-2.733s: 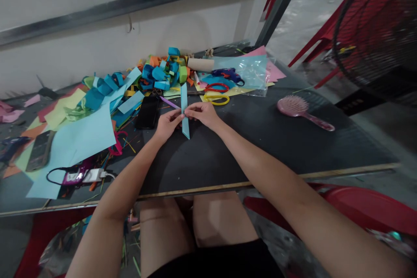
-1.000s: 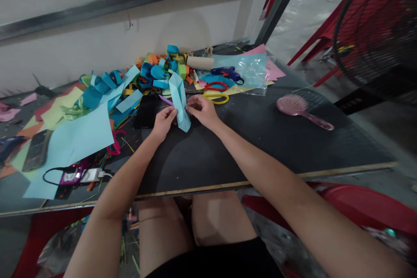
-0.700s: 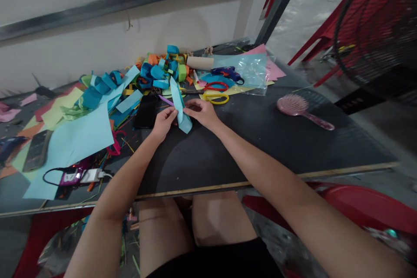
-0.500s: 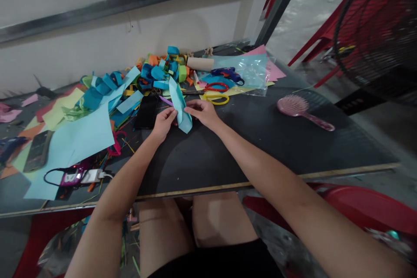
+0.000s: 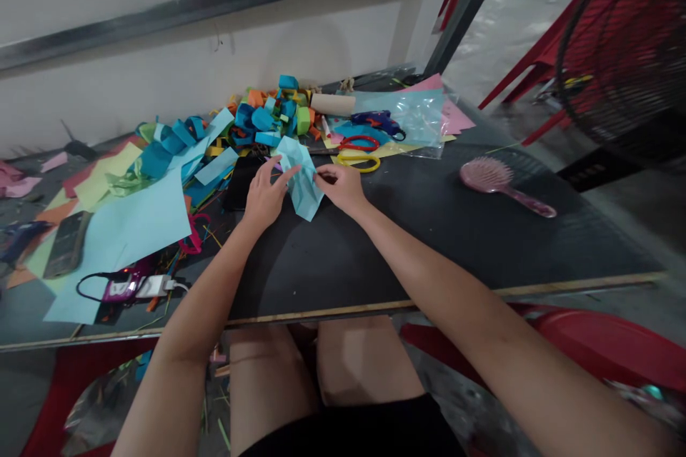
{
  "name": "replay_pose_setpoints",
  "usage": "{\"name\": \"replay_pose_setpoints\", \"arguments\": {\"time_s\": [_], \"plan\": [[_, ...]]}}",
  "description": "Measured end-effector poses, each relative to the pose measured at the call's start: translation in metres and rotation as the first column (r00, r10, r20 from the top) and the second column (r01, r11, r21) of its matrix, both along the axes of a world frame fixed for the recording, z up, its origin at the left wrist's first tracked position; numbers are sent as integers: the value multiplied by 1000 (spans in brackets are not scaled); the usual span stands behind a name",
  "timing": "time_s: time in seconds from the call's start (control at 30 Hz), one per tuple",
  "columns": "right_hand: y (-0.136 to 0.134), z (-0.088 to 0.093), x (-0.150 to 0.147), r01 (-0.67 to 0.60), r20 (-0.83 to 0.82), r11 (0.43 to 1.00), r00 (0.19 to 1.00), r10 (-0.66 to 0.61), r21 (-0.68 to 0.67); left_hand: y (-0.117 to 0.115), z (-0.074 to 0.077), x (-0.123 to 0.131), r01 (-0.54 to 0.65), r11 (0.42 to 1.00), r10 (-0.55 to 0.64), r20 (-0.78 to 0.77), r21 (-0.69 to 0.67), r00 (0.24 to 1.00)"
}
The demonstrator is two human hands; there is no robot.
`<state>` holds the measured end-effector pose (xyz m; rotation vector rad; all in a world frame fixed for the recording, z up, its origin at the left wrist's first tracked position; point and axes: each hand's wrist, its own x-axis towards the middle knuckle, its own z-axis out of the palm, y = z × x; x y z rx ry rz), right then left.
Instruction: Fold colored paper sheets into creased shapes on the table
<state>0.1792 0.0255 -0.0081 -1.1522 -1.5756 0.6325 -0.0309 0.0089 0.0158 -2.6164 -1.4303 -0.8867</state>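
Observation:
A creased light-blue sheet of paper [image 5: 304,189] stands tilted between my hands over the dark table. My right hand [image 5: 341,187] pinches its right edge between thumb and fingers. At the left edge, my left hand [image 5: 265,194] has its fingers spread, with fingertips against the paper's face. Just behind the paper lies a purple item, mostly covered. A dark phone [image 5: 239,182] rests beyond my left hand, partly hidden by it. Yellow-handled scissors [image 5: 364,161] and red-handled scissors [image 5: 360,143] lie behind my right hand.
Paper strips and loops [image 5: 262,118] are heaped at the back. Coloured sheets [image 5: 136,221], another phone [image 5: 68,244] and a purple device with a white plug [image 5: 122,289] lie left. A pink hairbrush [image 5: 487,176] lies right, near a black fan [image 5: 624,50].
The paper has turned its broad creased face toward me and opened wider. My left hand has gone from pinching it to spread fingers; my right hand keeps its pinch.

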Motion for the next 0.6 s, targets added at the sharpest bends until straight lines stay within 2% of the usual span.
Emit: {"name": "replay_pose_setpoints", "arguments": {"time_s": [0.07,0.13,0.3,0.43,0.6], "plan": [[-2,1,0,-29,55,999,998,28,14,0,0,-3,10,1000,-10,-119,0,993],[-5,2,1,-78,117,997,990,75,22,2,0,-6,6,1000,-4,-173,7,985],[-7,3,2,-134,251,991,959,130,0,4,6,-9,-4,1000,6,-200,13,980],[-7,3,3,-112,340,992,932,122,-49,4,10,-13,68,997,-75,-257,-34,963],[-10,8,3,-143,439,986,883,165,-84,4,11,-15,138,988,-151,-268,-67,951]]}}
